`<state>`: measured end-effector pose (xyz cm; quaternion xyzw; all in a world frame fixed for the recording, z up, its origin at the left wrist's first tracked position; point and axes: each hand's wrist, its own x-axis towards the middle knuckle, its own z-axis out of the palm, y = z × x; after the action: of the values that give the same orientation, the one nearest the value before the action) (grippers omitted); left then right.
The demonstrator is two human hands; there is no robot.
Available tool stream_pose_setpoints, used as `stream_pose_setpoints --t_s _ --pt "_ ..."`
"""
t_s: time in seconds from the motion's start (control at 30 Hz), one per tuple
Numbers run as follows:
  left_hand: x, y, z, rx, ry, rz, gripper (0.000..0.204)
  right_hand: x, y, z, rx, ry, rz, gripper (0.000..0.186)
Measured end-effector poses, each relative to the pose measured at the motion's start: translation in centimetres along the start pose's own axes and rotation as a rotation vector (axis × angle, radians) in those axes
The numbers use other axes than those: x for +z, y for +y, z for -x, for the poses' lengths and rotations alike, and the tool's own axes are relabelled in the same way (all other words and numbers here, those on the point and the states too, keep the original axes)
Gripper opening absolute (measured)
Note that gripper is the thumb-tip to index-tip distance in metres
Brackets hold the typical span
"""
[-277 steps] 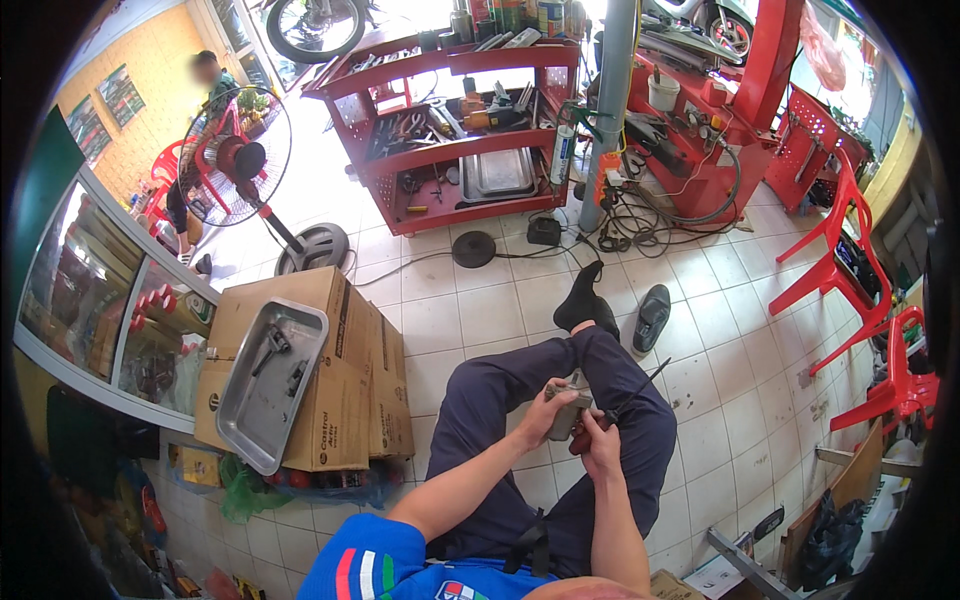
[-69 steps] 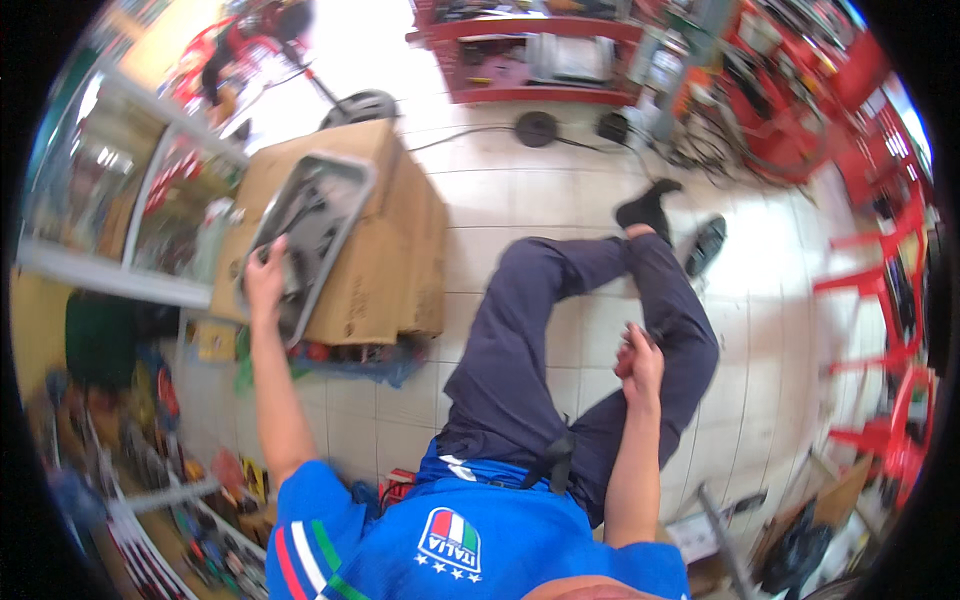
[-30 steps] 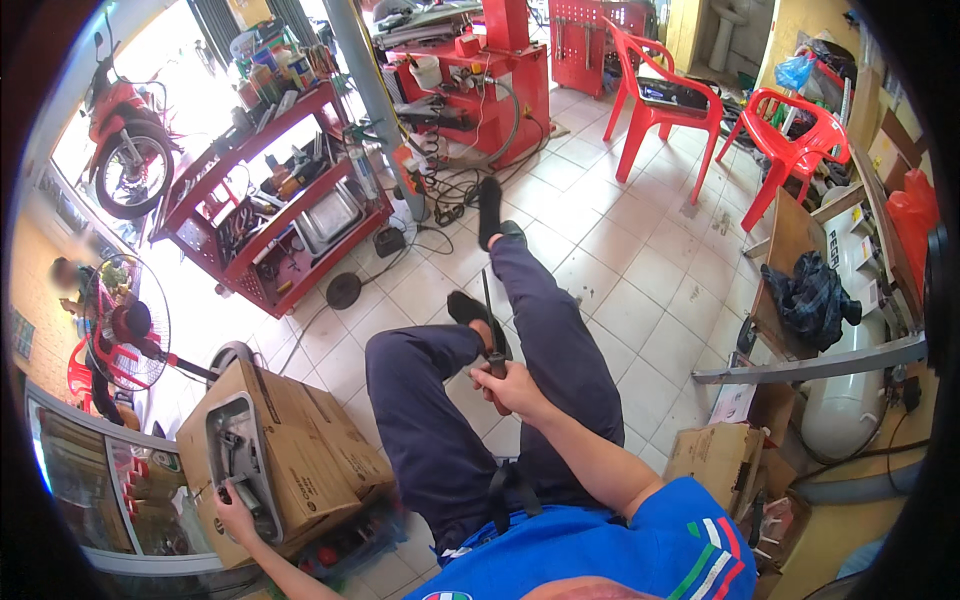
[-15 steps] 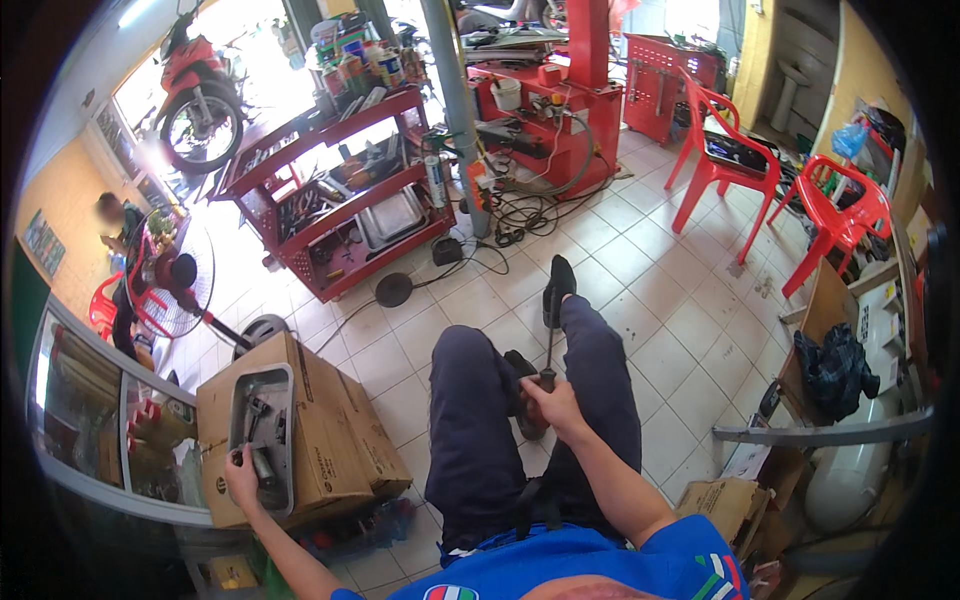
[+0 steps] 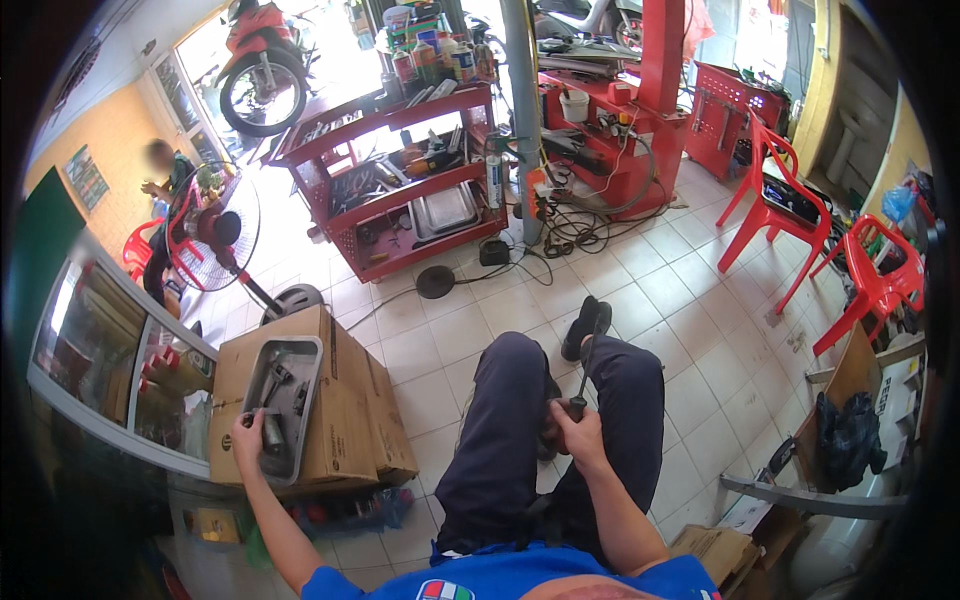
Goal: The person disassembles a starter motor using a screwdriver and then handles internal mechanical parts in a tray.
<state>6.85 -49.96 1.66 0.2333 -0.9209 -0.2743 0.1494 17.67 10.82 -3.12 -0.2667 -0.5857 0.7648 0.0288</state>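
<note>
A: The part (image 5: 273, 435) has gone from above the lap to the tray (image 5: 288, 351) on the left, and the left hand (image 5: 248, 436) with it. The screwdriver (image 5: 577, 407), which slanted off to the right earlier, now points mostly toward the far side.

B: Where does the part sit?

A: At the tray's near end, with dark pieces (image 5: 281, 374) farther along; the tray is on the box (image 5: 345, 425). Whether it rests fully on the tray's bottom is hard to tell.

B: And each grip?

A: The left one is partly curled at the part's left side, by the tray's rim; whether it pinches the part or only touches it cannot be told. The right hand (image 5: 580, 432) is wrapped round the screwdriver's handle.

B: How would the part handle?

A: It looks metal, so probably stiff, fairly heavy and not fragile, perhaps slippery if oily. Thumb and fingers on opposite sides of its body should serve best.

B: The screwdriver?

A: Likely light and rigid, best held by its handle.
</note>
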Motion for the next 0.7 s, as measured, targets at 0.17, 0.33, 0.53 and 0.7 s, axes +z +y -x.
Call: stream_pose_setpoints --t_s 0.17,0.33,0.53,0.7 --pt "0.2 -0.6 0.0 -0.005 -0.001 0.131 0.058 -0.1 -1.3 2.0 -0.067 -0.051 0.027 0.023" --pt "0.2 -1.2 -0.1 0.018 0.007 0.172 0.054 -0.3 -1.6 3.6 -0.097 -0.076 0.003 0.023" --pt "0.2 -1.1 -0.7 0.052 -0.029 0.133 0.054 -0.6 -2.1 4.5 -0.198 -0.083 0.037 0.024" --pt "1.1 -3.0 -1.3 0.076 -0.021 0.19 0.052 -0.4 -2.9 4.6 -0.207 -0.136 0.073 0.026"
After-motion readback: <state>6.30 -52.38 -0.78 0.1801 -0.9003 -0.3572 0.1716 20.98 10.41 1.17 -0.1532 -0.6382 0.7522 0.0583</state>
